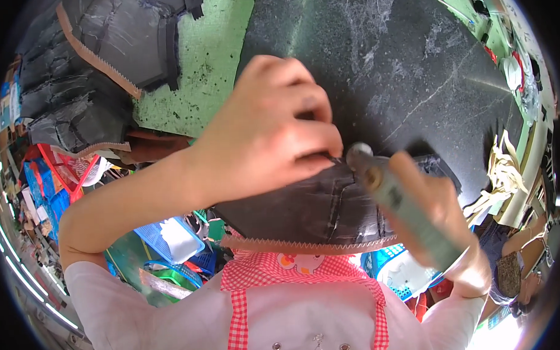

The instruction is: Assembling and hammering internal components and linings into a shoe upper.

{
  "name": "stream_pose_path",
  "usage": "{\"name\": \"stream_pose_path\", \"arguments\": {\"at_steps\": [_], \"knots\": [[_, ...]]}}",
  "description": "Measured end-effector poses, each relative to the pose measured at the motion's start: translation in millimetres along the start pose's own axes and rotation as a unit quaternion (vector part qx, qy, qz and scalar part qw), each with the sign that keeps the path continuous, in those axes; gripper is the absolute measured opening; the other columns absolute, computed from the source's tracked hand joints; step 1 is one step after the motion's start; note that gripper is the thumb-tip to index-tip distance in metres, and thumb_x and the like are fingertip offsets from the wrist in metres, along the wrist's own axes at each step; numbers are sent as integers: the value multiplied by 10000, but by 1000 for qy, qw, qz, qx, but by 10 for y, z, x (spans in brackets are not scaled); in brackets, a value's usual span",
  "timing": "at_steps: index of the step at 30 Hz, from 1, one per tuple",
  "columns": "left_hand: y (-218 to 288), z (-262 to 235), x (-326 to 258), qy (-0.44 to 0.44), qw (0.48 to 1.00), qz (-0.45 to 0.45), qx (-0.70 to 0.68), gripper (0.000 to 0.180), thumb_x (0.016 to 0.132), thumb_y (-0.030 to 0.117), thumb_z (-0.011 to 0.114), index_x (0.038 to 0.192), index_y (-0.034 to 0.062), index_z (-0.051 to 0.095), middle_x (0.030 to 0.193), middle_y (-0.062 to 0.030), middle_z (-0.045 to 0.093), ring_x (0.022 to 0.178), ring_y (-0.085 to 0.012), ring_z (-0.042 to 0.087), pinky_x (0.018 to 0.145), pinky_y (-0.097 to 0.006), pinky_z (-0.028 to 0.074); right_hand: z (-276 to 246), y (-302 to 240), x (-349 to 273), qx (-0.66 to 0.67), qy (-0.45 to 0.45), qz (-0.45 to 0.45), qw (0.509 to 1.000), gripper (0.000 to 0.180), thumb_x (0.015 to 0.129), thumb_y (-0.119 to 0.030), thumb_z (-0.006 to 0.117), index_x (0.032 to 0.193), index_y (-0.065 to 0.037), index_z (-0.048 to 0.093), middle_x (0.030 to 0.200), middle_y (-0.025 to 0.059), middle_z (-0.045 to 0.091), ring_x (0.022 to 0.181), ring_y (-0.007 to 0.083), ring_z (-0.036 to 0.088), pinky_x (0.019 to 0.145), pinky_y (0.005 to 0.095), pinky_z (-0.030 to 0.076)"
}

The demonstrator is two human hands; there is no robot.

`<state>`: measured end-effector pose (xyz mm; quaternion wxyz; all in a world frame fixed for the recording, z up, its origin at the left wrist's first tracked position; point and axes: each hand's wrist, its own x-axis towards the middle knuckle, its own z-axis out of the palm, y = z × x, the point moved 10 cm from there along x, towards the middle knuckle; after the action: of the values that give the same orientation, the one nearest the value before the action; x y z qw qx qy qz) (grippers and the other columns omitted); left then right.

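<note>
A dark, leather-like panel (287,212) with a brown zigzag-cut edge lies at the near edge of the black board (412,65), partly hanging toward me. My left hand (278,125) is closed, its curled fingertips at the panel's far edge, holding it there. In my right hand (435,200) is a hammer (404,211) with a grey-green handle, blurred by motion. Its rounded metal head is at the panel's far edge, just right of my left fingertips. Whether the head touches the panel I cannot tell.
A stack of similar dark panels (73,89) with brown zigzag edges lies at the far left on the green tabletop (208,48). Pale strips (505,167) hang at the board's right edge. Below stand a blue basket (171,237) and a red basket (70,170).
</note>
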<state>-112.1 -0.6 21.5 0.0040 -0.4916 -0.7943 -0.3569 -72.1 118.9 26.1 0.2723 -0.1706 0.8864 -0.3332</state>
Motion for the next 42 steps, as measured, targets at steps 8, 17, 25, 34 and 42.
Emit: {"name": "stream_pose_path", "arguments": {"at_steps": [8,17,25,34,42], "knots": [[38,-45,-135,8,999,-23,26,204,622,168,825,784,164,702,888,25,626,916,-245,585,841,-457,442,109,-34,-11,-1,9,10,1000,170,897,-11,670,1035,3,572,777,168,536,620,403,613,523,418,452],[107,9,-162,-8,998,-58,29,153,693,109,814,803,126,708,863,14,629,811,-202,595,716,-369,467,-33,-58,30,9,38,2,999,201,852,3,673,1003,-13,541,742,144,563,603,357,623,526,391,456],[61,257,371,34,998,-43,22,261,701,169,832,933,137,718,828,11,613,807,-197,585,748,-361,433,-366,301,-311,6,113,89,990,343,965,-1,634,1284,100,559,824,134,667,658,96,545,576,272,426],[68,228,240,45,998,-46,-5,202,646,156,853,816,176,747,877,64,650,904,-200,581,839,-403,435,-583,183,-305,-29,173,47,983,172,930,-39,684,1042,16,566,748,145,569,615,211,656,531,298,457],[270,241,252,27,995,16,92,177,681,156,790,847,175,732,937,25,627,924,-216,577,860,-428,451,-481,175,-168,3,151,40,988,184,892,-4,670,1038,-6,558,743,152,601,609,308,695,496,398,518]]}}
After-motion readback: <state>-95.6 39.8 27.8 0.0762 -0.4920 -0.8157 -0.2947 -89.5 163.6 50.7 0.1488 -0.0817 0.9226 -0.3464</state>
